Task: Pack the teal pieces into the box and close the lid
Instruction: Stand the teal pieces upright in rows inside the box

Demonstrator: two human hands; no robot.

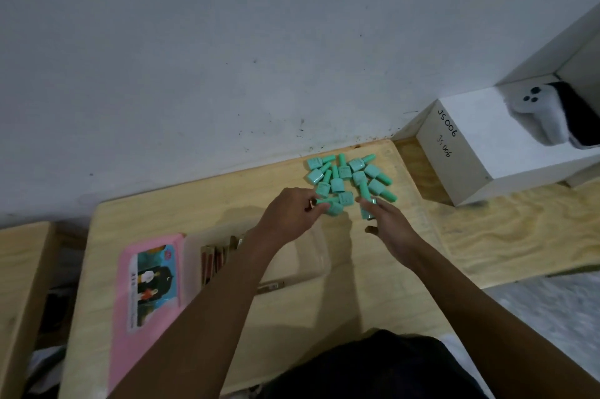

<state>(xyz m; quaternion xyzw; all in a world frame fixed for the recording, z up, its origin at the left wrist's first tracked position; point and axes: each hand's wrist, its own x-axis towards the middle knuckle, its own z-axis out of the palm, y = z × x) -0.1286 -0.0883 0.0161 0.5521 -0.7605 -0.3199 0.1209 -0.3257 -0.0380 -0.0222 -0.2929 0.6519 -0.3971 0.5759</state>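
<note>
Teal pieces sit in one loose heap on the plywood tabletop, beyond the clear box and a bit to its right, up near the white wall. We count a dozen or more, all lying on their sides, many touching or overlapping.

Both our hands are at the edge of the heap closest to the box. Our left hand has its fingers curled and pinches the slim end of one teal piece, which lies at that edge touching its neighbours. Our right hand is just right of it. Its fingers are fairly straight and laid over a second teal piece, with the thumb apart underneath. Honestly, we can't tell if that's a real grip or just a touch.

The box itself is open, its pink lid lying flat against its left side, picture sticker facing up. Inside the box, at the lid end, are some brown and red sticks; our left forearm crosses over the rest. Well right of the box sits a white carton marked "JS 006".
</note>
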